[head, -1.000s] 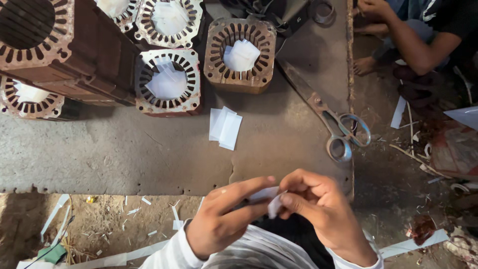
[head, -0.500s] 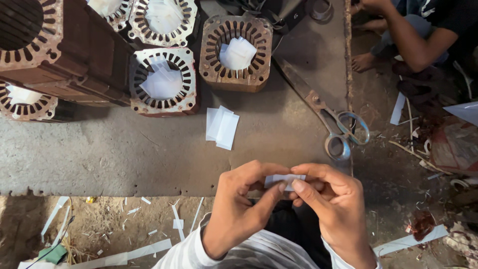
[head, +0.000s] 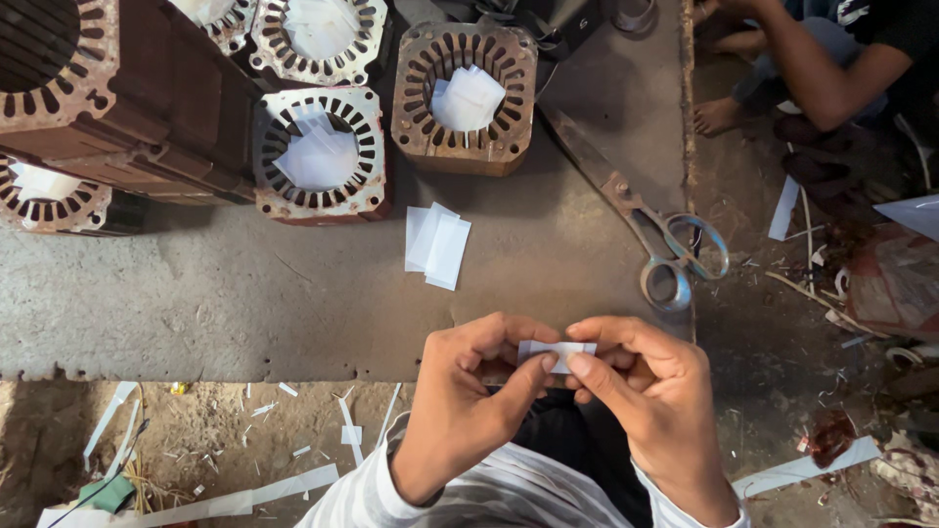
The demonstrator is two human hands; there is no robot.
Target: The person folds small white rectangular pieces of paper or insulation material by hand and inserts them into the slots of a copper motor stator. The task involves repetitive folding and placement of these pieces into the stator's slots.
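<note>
While the folded white paper strip lies level, long axis left to right, you pinch it at chest height over the near edge of the grey slab. Your left hand grips its left end, thumb crossing under, fingers curled. Your right hand clamps the right end, thumb beneath. Versus half a second ago, same pinch, hands barely shifted. Loose paper pieces lie beyond, scissors to the right.

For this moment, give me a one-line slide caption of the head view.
Both hands, left hand and right hand, pinch a small white paper strip above a worn slab, scissors nearby.
</note>
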